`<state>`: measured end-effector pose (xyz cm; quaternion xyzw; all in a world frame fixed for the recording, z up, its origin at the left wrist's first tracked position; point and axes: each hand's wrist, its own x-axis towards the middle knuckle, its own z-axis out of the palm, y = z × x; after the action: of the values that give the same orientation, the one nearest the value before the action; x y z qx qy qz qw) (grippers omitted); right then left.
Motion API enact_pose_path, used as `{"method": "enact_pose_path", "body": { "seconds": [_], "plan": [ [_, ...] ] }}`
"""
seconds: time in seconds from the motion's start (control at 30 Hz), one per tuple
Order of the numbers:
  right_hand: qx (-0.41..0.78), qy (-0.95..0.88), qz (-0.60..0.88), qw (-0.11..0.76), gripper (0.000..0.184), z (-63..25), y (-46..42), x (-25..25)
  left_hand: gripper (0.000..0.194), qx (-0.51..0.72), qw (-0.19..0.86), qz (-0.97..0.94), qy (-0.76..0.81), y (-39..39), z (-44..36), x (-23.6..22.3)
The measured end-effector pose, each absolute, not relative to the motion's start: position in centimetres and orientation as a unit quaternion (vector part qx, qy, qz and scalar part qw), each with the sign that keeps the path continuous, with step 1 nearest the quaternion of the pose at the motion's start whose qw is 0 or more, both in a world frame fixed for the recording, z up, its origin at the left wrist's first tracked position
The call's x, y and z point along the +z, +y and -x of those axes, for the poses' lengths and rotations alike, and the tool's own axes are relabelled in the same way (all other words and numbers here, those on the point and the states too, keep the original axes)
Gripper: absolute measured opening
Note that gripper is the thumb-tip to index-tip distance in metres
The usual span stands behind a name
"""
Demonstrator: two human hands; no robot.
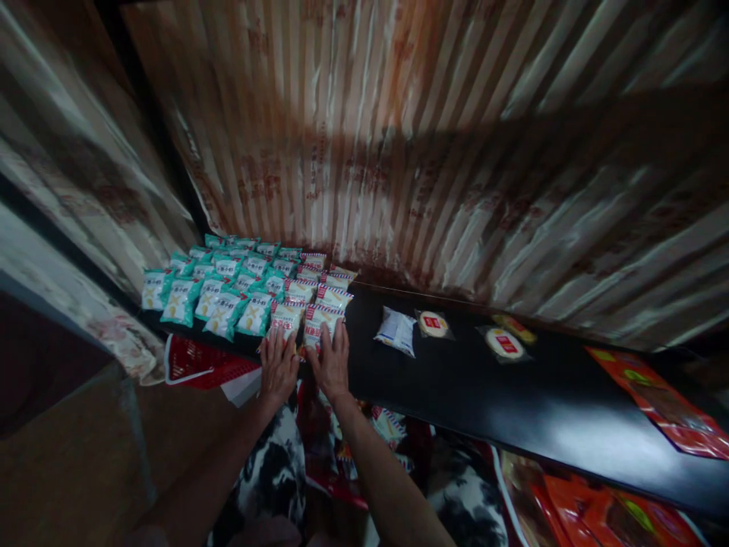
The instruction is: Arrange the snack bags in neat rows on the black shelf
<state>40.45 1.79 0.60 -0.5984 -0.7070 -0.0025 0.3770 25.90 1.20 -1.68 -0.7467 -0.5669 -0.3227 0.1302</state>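
My left hand (279, 368) lies on the lower part of a white and red snack packet (285, 314), its fingers stretched out. Beside it, my right hand (332, 362) rests with spread fingers on a matching packet (320, 315). Both packets are at the front edge of a black shelf (433, 380). Behind them, more white and red packets with striped edges (335, 297) run back in two columns. Several teal and white snack packets (224, 311) stand in rows to the left. My hands partly hide the two front packets.
On the shelf's right lie a pale packet (396, 331), two round wrapped snacks (434, 324), a yellow packet (514, 329) and red-orange bags (661, 399). Below are a red basket (197, 363), loose packets (388, 425) and orange bags (609, 505). A pleated curtain (399, 152) hangs behind.
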Motion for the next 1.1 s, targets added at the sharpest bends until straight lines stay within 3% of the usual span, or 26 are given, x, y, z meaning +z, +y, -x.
{"method": "enact_pose_path", "body": {
  "seconds": [0.23, 0.4, 0.6, 0.87, 1.1],
  "plan": [
    [0.007, -0.598, 0.654, 0.463, 0.060, -42.8, 5.1, 2.2, 0.053, -0.342, 0.140, 0.767, -0.525, 2.3, -28.2, 1.2],
    [0.019, -0.657, 0.643, 0.394, 0.054, -45.2, 9.4, 4.8, 0.051, -0.344, 0.134, 0.751, -0.548, 5.1, -30.5, 3.4],
    [0.050, -0.691, 0.633, 0.346, 0.051, -45.3, 11.1, 3.9, 0.050, -0.324, 0.129, 0.752, -0.559, 6.7, -31.0, 3.3],
    [0.058, -0.667, 0.615, 0.416, 0.053, -45.2, 12.6, 4.2, 0.048, -0.355, 0.112, 0.718, -0.589, 8.0, -30.8, 5.7],
    [0.166, -0.600, 0.625, 0.471, 0.063, -45.9, 16.3, 2.6, 0.046, -0.358, 0.096, 0.716, -0.592, 12.0, -30.9, 6.0]
  ]
}}
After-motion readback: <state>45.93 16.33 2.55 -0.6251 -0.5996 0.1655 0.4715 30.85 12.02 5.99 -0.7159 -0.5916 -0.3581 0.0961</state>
